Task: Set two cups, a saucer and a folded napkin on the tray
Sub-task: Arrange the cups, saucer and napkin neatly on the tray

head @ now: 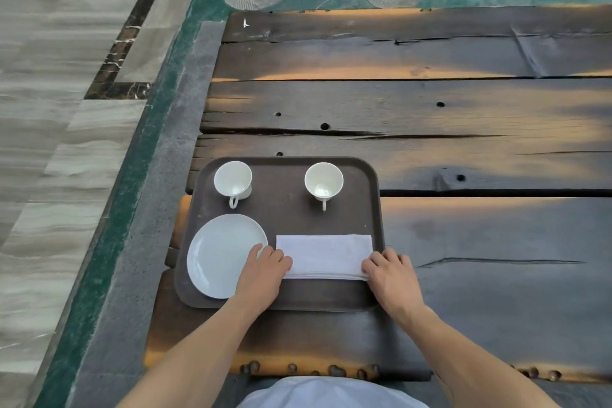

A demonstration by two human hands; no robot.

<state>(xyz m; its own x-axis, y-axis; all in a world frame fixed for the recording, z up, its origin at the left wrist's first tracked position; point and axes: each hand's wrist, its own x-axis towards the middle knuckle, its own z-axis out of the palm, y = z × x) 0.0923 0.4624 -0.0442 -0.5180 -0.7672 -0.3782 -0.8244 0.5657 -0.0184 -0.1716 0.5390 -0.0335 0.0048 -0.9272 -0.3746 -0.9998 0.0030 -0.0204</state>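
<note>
Brown tray (284,222) near the tabletop (463,242) edge, all four pieces on it. Two white cups up top, left cup (232,181) at 11 o'clock, right cup (324,183) at 1, handles facing back. Saucer (222,252) at 8 o'clock, folded napkin (324,255) at 5. Left hand (265,272) grip curled on the napkin's left end, right hand (390,275) grip same on its right end.

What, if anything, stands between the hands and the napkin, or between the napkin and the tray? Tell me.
Nothing visible does. The left hand and right hand already rest on the two ends of the folded napkin, which lies flat on the tray, right of the saucer and nearer than both cups.
</note>
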